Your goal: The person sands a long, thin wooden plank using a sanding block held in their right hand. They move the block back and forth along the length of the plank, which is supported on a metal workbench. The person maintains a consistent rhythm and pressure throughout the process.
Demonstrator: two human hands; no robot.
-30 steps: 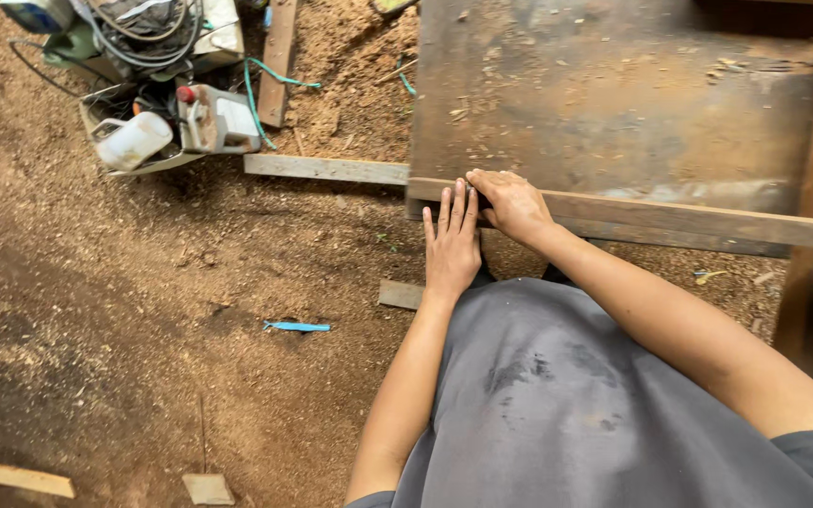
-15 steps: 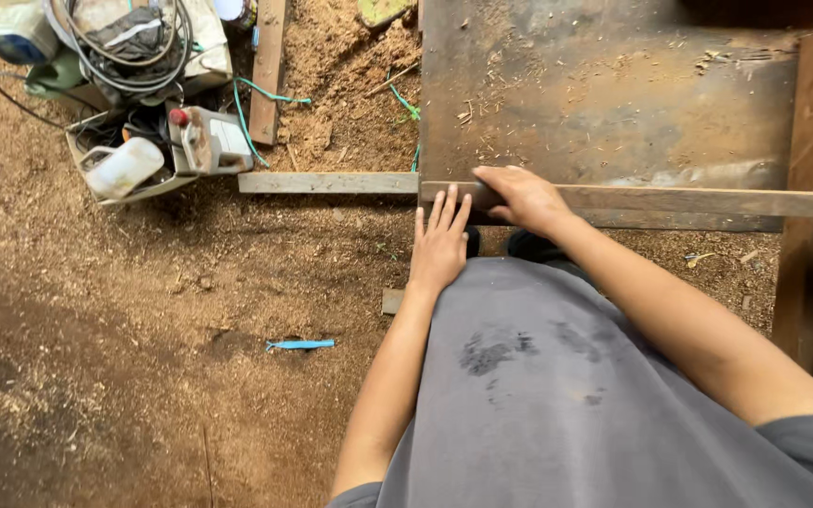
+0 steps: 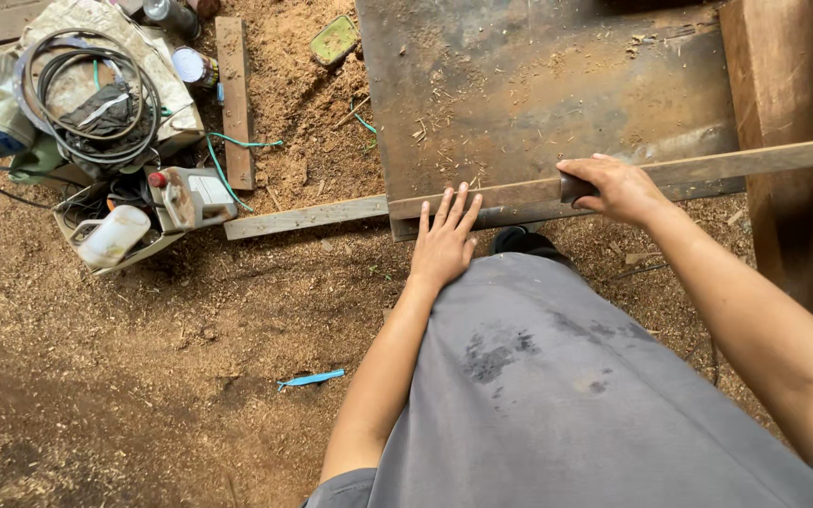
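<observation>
A long narrow wooden strip (image 3: 755, 160) lies along the near edge of a dusty metal table (image 3: 538, 85), its left end (image 3: 303, 218) sticking out over the sawdust floor. My left hand (image 3: 444, 243) rests flat on the strip with fingers spread. My right hand (image 3: 613, 188) is closed around the strip further right. My grey shirt hides the floor below the table edge.
A box of tools (image 3: 96, 216) with a coiled cable (image 3: 87, 94), plastic bottles and a small can (image 3: 195, 66) sits at the left. A short plank (image 3: 235, 99) lies beside it. A thick timber beam (image 3: 783, 141) stands at right. A blue scrap (image 3: 310, 379) lies on sawdust.
My right hand has slid to the right along the strip, away from my left hand. The view has moved closer to the table.
</observation>
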